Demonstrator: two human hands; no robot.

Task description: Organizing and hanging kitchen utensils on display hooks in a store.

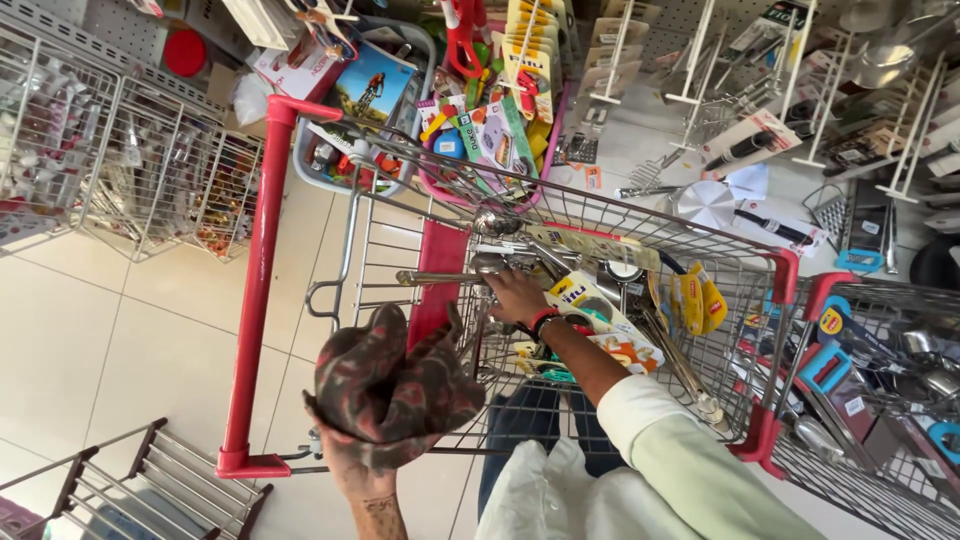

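My left hand (352, 468) sits low in the middle of the view, shut on a dark, red-patterned cloth (392, 388) bunched over its fingers. My right hand (515, 297), with a pale green sleeve and a red and black wristband, reaches into a wire shopping cart (262, 280) with red trim. Its fingers lie among long metal spoons and ladles (440, 278); whether they grip one is not visible. Carded kitchen items (600, 320) and yellow packaged tools (697, 300) lie around the hand in the cart.
A second wire cart (870, 370) with metal utensils stands to the right. Beyond the cart are tubs of packaged goods (480, 130) and hooks with kitchen tools (760, 130). Wire baskets (60, 130) line the left, and a low rack (130, 490) stands at the lower left.
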